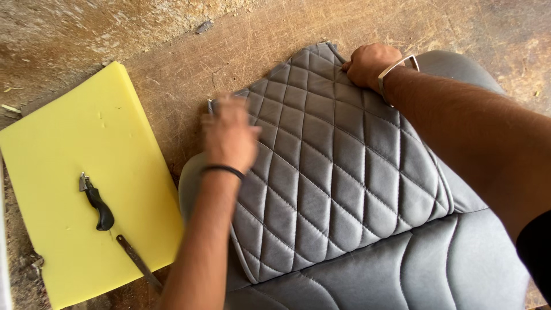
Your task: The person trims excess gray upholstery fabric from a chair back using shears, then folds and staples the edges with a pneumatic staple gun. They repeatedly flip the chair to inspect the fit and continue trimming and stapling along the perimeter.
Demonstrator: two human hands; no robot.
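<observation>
The grey quilted seat cover point(338, 166), stitched in a diamond pattern, lies flat on a worn wooden surface point(189, 63), its plainer grey panels spreading toward the lower right. Both hands work its far edge. The right hand point(370, 64), a metal bracelet point(396, 69) at the wrist, is clenched on the top corner of the cover, apparently pinching the edge to keep the material taut. The left hand point(229, 135), a dark band point(222, 170) round the wrist, rests at the upper left corner, near a small metal piece at the seam; the hand is blurred, so I cannot tell whether its fingers grip the edge or only press on it. The two hands sit at opposite corners, which would hold the edge stretched between them.

To the left, just beside the cover, lies a yellow foam slab point(86, 149). On it rests a black-handled tool point(96, 202) with metal tip, and a narrow blade point(138, 261) lies over the slab's lower edge, both within reach of the left hand but untouched.
</observation>
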